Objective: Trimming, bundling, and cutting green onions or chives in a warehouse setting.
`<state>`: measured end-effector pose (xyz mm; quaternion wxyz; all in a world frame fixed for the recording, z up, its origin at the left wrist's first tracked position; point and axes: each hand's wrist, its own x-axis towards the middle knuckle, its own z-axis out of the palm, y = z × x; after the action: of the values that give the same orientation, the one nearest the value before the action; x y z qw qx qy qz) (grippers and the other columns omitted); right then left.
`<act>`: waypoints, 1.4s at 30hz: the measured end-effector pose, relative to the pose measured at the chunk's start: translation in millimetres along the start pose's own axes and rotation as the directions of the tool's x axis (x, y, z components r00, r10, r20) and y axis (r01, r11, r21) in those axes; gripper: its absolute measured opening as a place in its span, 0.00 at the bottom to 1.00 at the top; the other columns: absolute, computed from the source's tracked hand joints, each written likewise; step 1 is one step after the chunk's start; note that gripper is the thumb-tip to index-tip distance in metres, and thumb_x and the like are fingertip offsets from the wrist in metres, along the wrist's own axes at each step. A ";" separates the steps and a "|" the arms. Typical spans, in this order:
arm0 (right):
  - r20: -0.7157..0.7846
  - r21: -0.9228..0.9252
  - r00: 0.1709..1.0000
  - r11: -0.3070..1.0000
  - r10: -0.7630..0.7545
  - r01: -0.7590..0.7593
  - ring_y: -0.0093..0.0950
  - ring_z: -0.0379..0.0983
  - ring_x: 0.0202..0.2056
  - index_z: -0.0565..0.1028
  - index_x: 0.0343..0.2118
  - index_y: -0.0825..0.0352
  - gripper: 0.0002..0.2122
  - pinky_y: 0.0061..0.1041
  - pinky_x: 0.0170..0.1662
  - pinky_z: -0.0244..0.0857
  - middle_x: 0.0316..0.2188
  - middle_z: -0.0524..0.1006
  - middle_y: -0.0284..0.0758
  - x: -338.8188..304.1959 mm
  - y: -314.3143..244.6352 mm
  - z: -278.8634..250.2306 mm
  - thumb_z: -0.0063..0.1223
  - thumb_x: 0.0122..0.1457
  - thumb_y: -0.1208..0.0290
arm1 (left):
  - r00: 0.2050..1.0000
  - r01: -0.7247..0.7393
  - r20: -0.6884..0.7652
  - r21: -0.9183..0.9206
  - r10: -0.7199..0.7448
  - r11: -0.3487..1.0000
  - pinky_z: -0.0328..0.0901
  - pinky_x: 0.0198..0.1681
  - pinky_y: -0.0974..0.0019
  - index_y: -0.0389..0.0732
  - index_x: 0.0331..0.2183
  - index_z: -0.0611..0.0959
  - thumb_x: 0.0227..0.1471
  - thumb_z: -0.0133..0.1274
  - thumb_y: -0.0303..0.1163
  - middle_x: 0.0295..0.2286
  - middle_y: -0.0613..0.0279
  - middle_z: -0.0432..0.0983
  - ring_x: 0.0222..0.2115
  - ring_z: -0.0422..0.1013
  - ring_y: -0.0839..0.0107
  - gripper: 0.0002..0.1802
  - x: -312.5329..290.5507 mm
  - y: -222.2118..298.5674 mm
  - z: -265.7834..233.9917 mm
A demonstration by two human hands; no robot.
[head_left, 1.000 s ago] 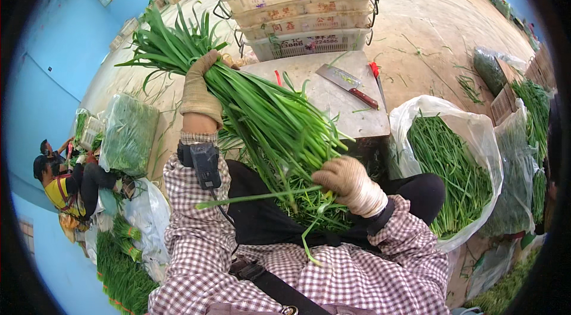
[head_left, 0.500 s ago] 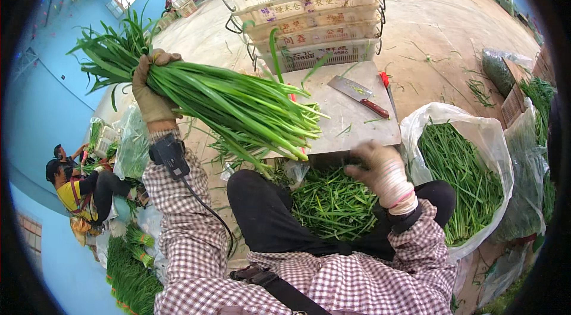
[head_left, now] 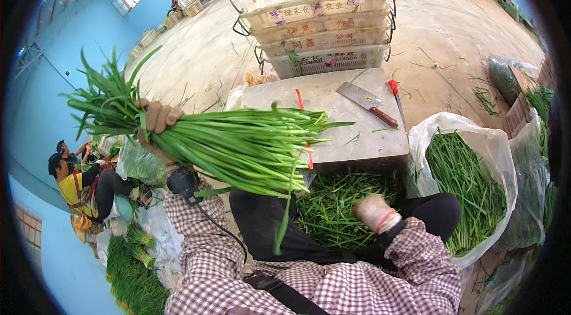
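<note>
My gloved left hand [head_left: 157, 121] is closed round a thick bunch of garlic chives [head_left: 232, 148]. The leafy tips fan out to the left, and the pale cut ends point right, over the near left part of a grey board [head_left: 380, 142]. One long leaf dangles from the bunch toward my lap. Above the loose green leaves [head_left: 333, 196] heaped between my legs is my right hand [head_left: 370, 212], also gloved and blurred; its fingers cannot be made out. A cleaver [head_left: 363, 101] with a brown handle lies on the board, beyond the reach of both hands.
Stacked white plastic crates [head_left: 321, 23] stand behind the board. A clear bag of chives [head_left: 464, 184] is at the right. Tied bundles [head_left: 131, 273] lie on the left, near a seated person in yellow [head_left: 74, 187]. A red strip [head_left: 300, 99] hangs over the board.
The bunch has swung closer to level as my left hand came slightly lower. My right hand has dropped from the board's front edge toward the loose leaves.
</note>
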<state>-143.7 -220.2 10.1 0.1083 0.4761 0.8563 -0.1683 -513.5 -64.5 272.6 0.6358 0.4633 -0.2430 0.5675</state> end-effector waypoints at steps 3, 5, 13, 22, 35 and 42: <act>-0.173 0.142 0.970 0.979 0.171 -0.148 0.34 0.74 0.44 0.70 0.54 0.57 0.25 0.35 0.46 0.70 0.51 0.72 0.39 -23.6 -9.7 -66.1 0.57 0.54 0.55 | 0.994 0.027 0.103 0.023 -0.029 0.999 0.62 0.42 0.65 0.42 0.50 0.70 0.52 0.57 0.32 0.25 0.75 0.68 0.27 0.67 0.79 0.24 -5.9 7.0 -9.2; -0.640 0.325 0.726 0.945 0.251 -0.041 0.38 0.68 0.51 0.66 0.56 0.61 0.36 0.37 0.52 0.63 0.51 0.71 0.41 -17.3 -10.8 -94.4 0.66 0.43 0.54 | 0.998 0.004 0.065 -0.007 -0.004 1.000 0.62 0.42 0.65 0.43 0.51 0.69 0.53 0.56 0.31 0.23 0.75 0.68 0.26 0.68 0.79 0.24 -9.0 -8.1 -17.0; -0.839 0.489 0.543 0.405 -0.023 0.772 0.33 0.72 0.39 0.75 0.41 0.68 0.11 0.29 0.43 0.65 0.35 0.76 0.37 34.5 -59.3 -158.6 0.54 0.59 0.68 | 0.994 0.065 0.096 -0.061 -0.058 0.996 0.64 0.43 0.62 0.42 0.51 0.68 0.52 0.57 0.29 0.23 0.75 0.70 0.27 0.69 0.78 0.26 -12.3 -24.7 -12.5; -0.696 0.534 0.697 0.772 0.171 0.344 0.32 0.76 0.29 0.75 0.44 0.61 0.12 0.31 0.31 0.69 0.28 0.78 0.38 -27.5 -48.9 -120.6 0.54 0.57 0.69 | 0.993 -0.008 0.119 -0.063 0.016 0.998 0.64 0.46 0.63 0.35 0.51 0.67 0.51 0.51 0.27 0.27 0.69 0.71 0.30 0.71 0.74 0.24 -13.8 -7.4 -7.1; 0.410 -0.008 0.845 0.928 0.344 -0.374 0.33 0.73 0.47 0.67 0.54 0.56 0.25 0.34 0.50 0.68 0.43 0.75 0.35 -11.8 -4.6 -28.7 0.61 0.52 0.65 | 0.742 0.338 0.643 -0.115 -0.189 0.934 0.72 0.41 0.61 0.37 0.41 0.70 0.59 0.39 0.28 0.24 0.51 0.79 0.22 0.75 0.61 0.09 12.1 34.3 25.2; -0.680 0.476 0.728 0.808 0.088 0.348 0.43 0.73 0.42 0.75 0.45 0.64 0.20 0.35 0.44 0.67 0.41 0.76 0.41 -10.2 -31.9 -133.0 0.61 0.51 0.59 | 0.619 0.493 0.726 -0.062 -0.299 0.868 0.70 0.33 0.44 0.31 0.34 0.76 0.54 0.48 0.31 0.25 0.40 0.71 0.23 0.71 0.54 0.11 -24.7 -6.3 105.5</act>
<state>-168.9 -191.8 141.9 -0.3700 0.4489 0.7766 -0.2418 -490.6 -167.5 297.8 0.6605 0.5981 -0.4252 0.1587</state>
